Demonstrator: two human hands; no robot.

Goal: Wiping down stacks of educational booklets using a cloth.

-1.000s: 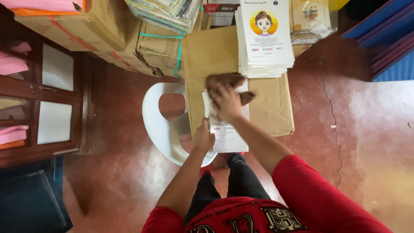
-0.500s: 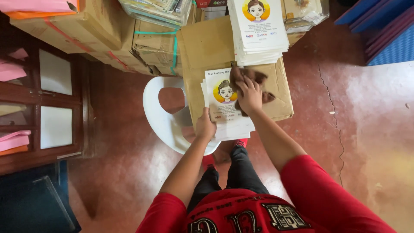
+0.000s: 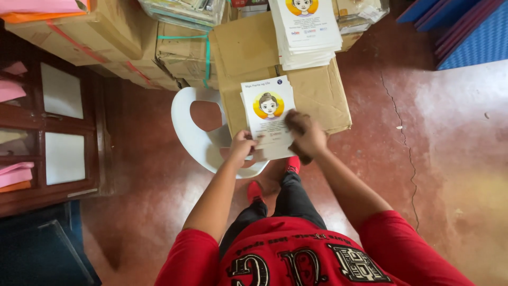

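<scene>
A thin stack of white booklets [image 3: 267,114] with a cartoon face on the cover lies over the front edge of a flattened cardboard box [image 3: 323,95]. My left hand [image 3: 241,148] grips the stack's lower left corner. My right hand [image 3: 308,139] is closed on a brown cloth [image 3: 294,119] and presses it on the cover's lower right part. A taller pile of the same booklets [image 3: 305,32] rests on the far end of the box. My legs and red shoes show below my hands.
A white plastic chair [image 3: 193,135] stands under the box's left side. Taped cardboard boxes [image 3: 106,37] are stacked at the top left, a dark wooden cabinet [image 3: 63,122] lines the left, and blue mats [image 3: 460,26] lie top right. The floor is red concrete with a crack.
My right hand has drawn the brown cloth from the top of the booklet down to its lower right, uncovering the face on the cover. My left hand kept its grip.
</scene>
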